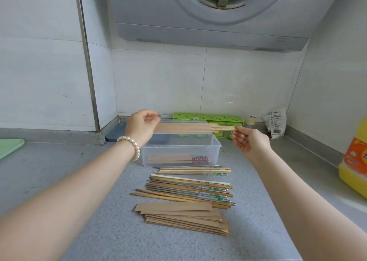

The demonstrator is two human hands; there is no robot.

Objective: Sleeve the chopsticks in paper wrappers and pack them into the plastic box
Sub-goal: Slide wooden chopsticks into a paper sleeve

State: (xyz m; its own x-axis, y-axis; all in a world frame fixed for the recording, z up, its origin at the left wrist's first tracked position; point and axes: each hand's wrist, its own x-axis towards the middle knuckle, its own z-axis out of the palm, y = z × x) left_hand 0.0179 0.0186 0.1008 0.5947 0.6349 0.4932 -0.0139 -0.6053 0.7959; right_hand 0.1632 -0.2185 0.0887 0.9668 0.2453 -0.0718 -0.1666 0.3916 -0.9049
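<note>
L hand (141, 127): pinches left end of brown paper wrapper (182, 128); fingertips curled, partly hidden behind paper.
R hand (249, 141): thumb and fingers pinch tips of pale wooden chopsticks (225, 128) jutting from wrapper's 3 o'clock end; rest sheathed.
Clear plastic box (181, 150): directly below held pair; sleeved pairs inside, count unclear.
Loose chopsticks (190, 185): 6 o'clock of box.
Stack of brown wrappers (182, 217): nearest viewer.
Yellow bottle (355, 161): 3 o'clock, cut off.

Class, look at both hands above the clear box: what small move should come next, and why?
Probably lowering the sleeved pair into the plastic box. The left hand grips the paper wrapper, the right hand pinches the chopstick ends that stick out, and one wrapped pair already lies inside.
</note>
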